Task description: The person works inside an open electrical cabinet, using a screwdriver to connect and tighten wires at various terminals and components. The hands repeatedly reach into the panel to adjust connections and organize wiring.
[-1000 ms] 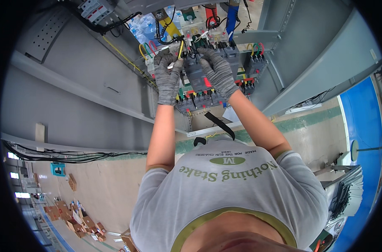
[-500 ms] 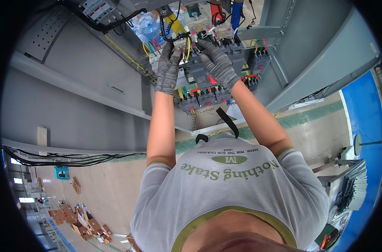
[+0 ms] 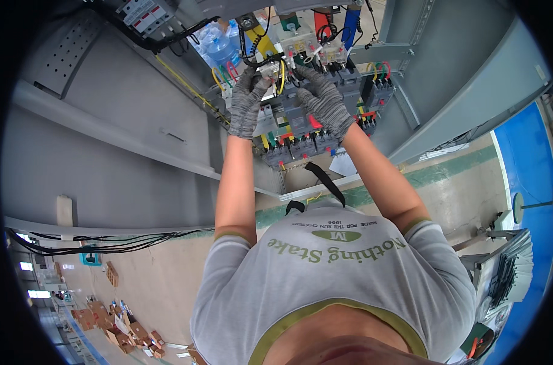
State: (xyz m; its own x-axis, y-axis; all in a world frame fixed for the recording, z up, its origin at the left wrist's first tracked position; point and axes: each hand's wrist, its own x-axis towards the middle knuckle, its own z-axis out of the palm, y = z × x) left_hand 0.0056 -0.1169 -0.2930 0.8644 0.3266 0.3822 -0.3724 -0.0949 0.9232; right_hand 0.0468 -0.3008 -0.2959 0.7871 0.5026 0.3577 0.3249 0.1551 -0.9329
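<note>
Both my hands wear grey knit gloves and reach into an open electrical cabinet. My left hand [image 3: 246, 106] is bent round the left side of a small clear-and-white block [image 3: 268, 70] below the yellow busbar [image 3: 265, 45]; what its fingertips grip is hidden. Opposite it, my right hand [image 3: 326, 104] has its fingers curled in at the wiring, above a dark grey circuit breaker [image 3: 297, 119]. Anything between those fingertips is too small to make out. A yellow wire [image 3: 282, 78] and a black cable [image 3: 265, 61] run between the hands.
Green [image 3: 288, 23], red [image 3: 323, 23] and blue [image 3: 351, 28] busbars stand beyond my hands. Grey cabinet panels [image 3: 115, 131] flank me. A row of small breakers [image 3: 304, 145] lies nearer. Cardboard boxes [image 3: 115, 322] sit on the floor at lower left; a loaded cart [image 3: 501, 274] stands at right.
The view has shifted slightly, so the cabinet parts sit a little lower and farther right. Both hands stay at the same wiring, with the right thumb and fingers slightly farther apart.
</note>
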